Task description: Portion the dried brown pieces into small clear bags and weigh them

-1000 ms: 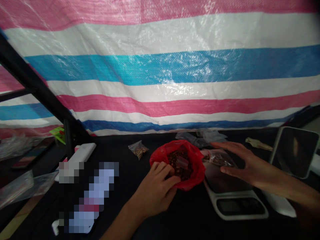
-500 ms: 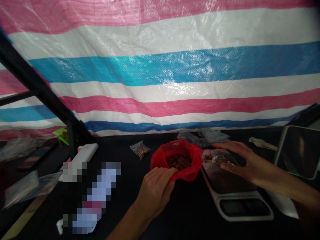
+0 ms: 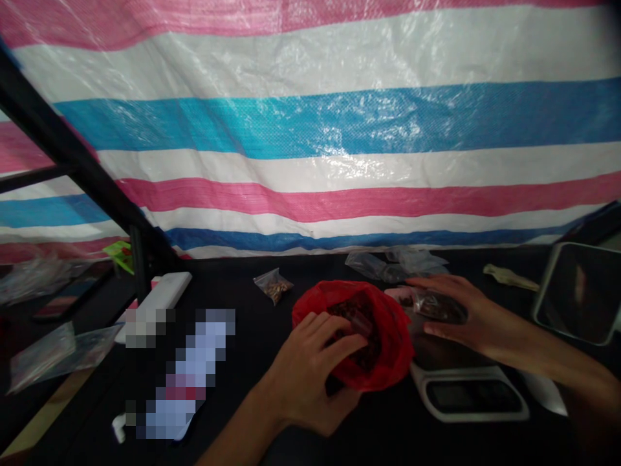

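Observation:
A red plastic bag [image 3: 395, 323] stands open on the black table, with small brown pieces and a clear plastic item inside. My left hand [image 3: 323, 369] is at the bag's near left side, fingers spread over its rim and opening. On the right, my right hand [image 3: 451, 310] curves around a small clear bag [image 3: 431, 305] of brown contents, thumb and fingers apart on either side of it. That bag lies over a kitchen scale [image 3: 475, 398] with a dark plate and white frame. Another small zip bag of brown pieces [image 3: 275, 285] lies left of the red bag.
Empty clear bags [image 3: 412, 264] lie behind the scale. A tablet-like device [image 3: 579, 291] stands at the right. At the left are a white box [image 3: 167, 291], a blurred-out phone-like item [image 3: 184, 382] and a black frame post [image 3: 140, 259]. Striped sheeting [image 3: 310, 129] hangs behind.
My left hand has gone from gripping the red bag's near edge to lying spread at its opening. The bag has shifted right and tilted nearer. My right hand has closed in slightly around the small bag.

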`<state>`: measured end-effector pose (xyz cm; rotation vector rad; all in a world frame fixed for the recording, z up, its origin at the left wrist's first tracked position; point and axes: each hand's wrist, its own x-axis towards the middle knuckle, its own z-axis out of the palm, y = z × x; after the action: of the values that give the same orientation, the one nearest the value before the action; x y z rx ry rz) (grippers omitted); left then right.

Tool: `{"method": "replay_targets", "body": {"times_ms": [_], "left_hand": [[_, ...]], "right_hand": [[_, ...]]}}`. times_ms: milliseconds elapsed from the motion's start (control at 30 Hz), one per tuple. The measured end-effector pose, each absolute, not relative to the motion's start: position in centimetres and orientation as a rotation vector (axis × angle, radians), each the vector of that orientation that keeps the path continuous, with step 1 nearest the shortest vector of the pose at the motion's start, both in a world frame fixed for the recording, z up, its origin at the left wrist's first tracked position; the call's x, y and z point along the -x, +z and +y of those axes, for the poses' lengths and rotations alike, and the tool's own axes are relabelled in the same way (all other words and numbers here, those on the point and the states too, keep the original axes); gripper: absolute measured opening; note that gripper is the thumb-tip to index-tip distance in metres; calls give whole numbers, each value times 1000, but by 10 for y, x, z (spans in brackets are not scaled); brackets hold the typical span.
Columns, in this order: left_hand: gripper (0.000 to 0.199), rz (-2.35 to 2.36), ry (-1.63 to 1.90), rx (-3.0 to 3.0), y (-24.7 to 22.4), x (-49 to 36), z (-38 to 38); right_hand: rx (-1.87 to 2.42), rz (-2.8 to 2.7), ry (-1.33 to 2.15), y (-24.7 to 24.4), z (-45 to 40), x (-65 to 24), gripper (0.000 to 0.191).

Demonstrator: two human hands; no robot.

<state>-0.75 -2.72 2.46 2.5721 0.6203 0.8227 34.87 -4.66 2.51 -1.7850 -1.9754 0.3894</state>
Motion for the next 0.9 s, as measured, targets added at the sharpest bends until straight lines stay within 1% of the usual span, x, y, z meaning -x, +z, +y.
{"method": "replay_targets", "body": {"times_ms": [100, 167, 267, 367, 500, 600, 700, 767, 833, 900], "left_hand": [[62, 611, 714, -2497, 32, 11, -27], [63, 605, 663, -2448, 36, 11, -27], [54, 593, 655, -2374, 40, 11, -28], [41, 586, 701, -2332, 40, 10, -29], [37, 765, 815, -2346, 31, 8, -24], [32, 982, 884, -2397, 21, 8, -17], [35, 1106, 984, -2407, 12, 8, -10], [45, 1139, 1055, -2405, 7, 8, -7], [53, 1158, 1095, -2398, 4, 8, -6], [54, 1150, 1098, -2379, 4, 9, -6]], "right_hand": [[1767, -1988, 376, 22, -44, -350, 62], [1719, -1983, 380, 23, -42, -350, 54], [1646, -1899, 409, 35, -41, -346, 42], [1584, -1812, 350, 57, -46, -329, 37], [1485, -1836, 345, 74, -48, -292, 39], [1468, -2009, 384, 73, -40, -261, 53], [1520, -2247, 220, 74, -29, -235, 68], [1495, -2405, 102, 76, -22, -221, 69], [1440, -2516, 49, 76, -16, -212, 63], [1417, -2553, 18, 72, -11, -207, 59]]}}
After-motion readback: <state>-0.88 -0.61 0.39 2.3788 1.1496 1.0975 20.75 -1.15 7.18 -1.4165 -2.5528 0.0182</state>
